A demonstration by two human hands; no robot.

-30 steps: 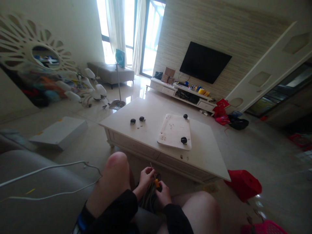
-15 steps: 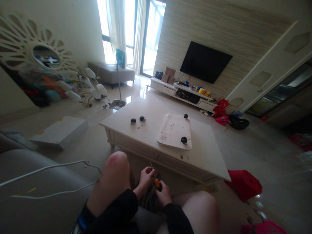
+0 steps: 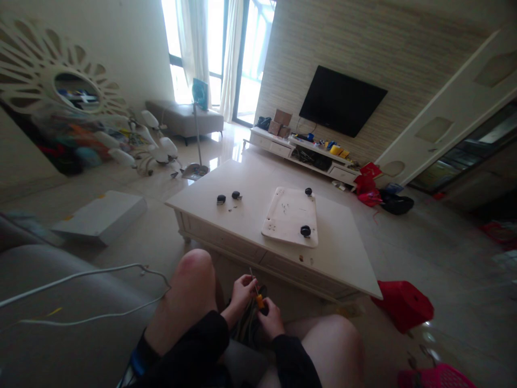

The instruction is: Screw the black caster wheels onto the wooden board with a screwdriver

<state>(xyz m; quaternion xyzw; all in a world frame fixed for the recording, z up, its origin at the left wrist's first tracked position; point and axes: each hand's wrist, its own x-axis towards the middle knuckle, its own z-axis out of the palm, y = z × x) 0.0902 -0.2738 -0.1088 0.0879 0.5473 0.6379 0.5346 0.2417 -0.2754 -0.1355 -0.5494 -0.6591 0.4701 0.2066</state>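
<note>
Between the person's knees (image 3: pixel 196 264), the right hand (image 3: pixel 273 320) clamps its fingers on the yellow handle (image 3: pixel 259 301) of a screwdriver (image 3: pixel 259 298), and the left hand (image 3: pixel 241 294) pinches its shaft (image 3: pixel 251 271). Beyond, on the white desk (image 3: pixel 335 256), a pale board (image 3: pixel 291 220) bears two black wheels (image 3: pixel 305 231) along its right side; two loose wheels (image 3: pixel 221 199) lie to its left. A television (image 3: pixel 343 101) hangs on the far wall (image 3: pixel 291 48).

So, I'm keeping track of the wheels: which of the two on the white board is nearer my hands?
The black wheel at the board's near right corner; the other wheel sits at the far right corner.
</note>
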